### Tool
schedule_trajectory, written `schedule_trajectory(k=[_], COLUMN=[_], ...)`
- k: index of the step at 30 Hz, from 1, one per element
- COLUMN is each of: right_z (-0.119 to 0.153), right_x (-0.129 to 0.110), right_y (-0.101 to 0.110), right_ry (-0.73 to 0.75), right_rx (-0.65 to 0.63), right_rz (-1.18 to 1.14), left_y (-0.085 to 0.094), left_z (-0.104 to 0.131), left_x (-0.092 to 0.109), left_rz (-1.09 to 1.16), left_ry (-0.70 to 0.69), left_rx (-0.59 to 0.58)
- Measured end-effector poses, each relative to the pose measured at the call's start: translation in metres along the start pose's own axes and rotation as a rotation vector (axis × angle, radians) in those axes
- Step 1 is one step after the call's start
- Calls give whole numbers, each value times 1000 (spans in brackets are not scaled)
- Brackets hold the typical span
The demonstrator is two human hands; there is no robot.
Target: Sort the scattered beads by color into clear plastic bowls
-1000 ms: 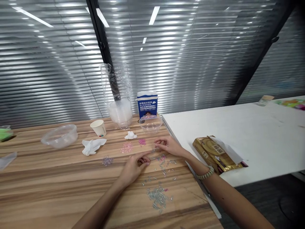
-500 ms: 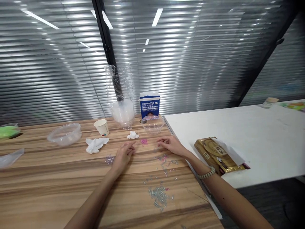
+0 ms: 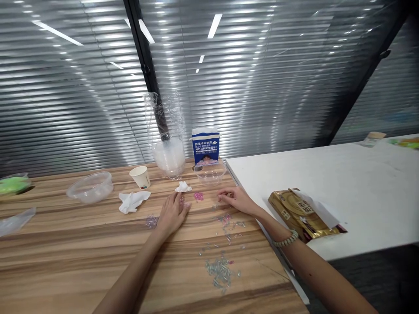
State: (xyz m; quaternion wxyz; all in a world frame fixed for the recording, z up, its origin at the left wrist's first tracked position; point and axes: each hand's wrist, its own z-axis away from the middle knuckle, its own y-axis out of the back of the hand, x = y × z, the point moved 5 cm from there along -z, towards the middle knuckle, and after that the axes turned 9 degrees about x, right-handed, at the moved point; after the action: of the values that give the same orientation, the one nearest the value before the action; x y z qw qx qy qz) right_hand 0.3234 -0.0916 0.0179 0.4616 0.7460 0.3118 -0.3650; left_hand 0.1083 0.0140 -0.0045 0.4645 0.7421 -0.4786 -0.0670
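The scattered mix of pink and clear beads (image 3: 226, 220) lies on the worktop (image 3: 176, 270) at about five o'clock from the right hand's (image 3: 220, 196) fingertips, near them, and well apart from the left hand (image 3: 172, 213), so the right is the nearer. The right grip is bent with thumb and fingers drawn close together; whether anything is pinched there cannot be told. The left grip is open, palm down, fingers loosely spread and thumb set apart, over the pale pink beads (image 3: 182, 200), which show between the fingers.

The deep pink pile (image 3: 198, 196) sits between the two hands, at nine o'clock from the right fingertips and roughly three from the left ones, a little nearer the left. The purple beads (image 3: 151, 221) lie just beside the left hand, towards its nine o'clock. The large pile of clear beads (image 3: 219, 272) is at six o'clock from the right fingertips, well apart. Its slim pieces point many ways, with no shared long axis. Beyond the left fingertips, at twelve o'clock, is a crumpled tissue (image 3: 183, 187); the clear bowl (image 3: 209, 178) stands at eleven from the right ones.
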Motion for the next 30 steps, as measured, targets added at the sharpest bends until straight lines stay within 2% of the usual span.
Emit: schedule_trajectory(k=[4,11,21,26,30], right_z=[0,0,0,-1,-1], right_x=[0,5,8,10,12], right_y=[-1,-2,-4,-4,-4], right_ry=[0,8,-24,4,13], right_rx=[-4,-18,-40,-19,-13], right_rz=[13,38,15,36,42], left_y=[-2,3,-3,-4,-4], left_z=[-1,-12,-26,-26,-26], left_x=[1,1,-13,-12,-7], left_rz=[9,164,198,200,239], left_ry=[4,30,160,175,135], left_rx=[-32,-80,0,34,-2])
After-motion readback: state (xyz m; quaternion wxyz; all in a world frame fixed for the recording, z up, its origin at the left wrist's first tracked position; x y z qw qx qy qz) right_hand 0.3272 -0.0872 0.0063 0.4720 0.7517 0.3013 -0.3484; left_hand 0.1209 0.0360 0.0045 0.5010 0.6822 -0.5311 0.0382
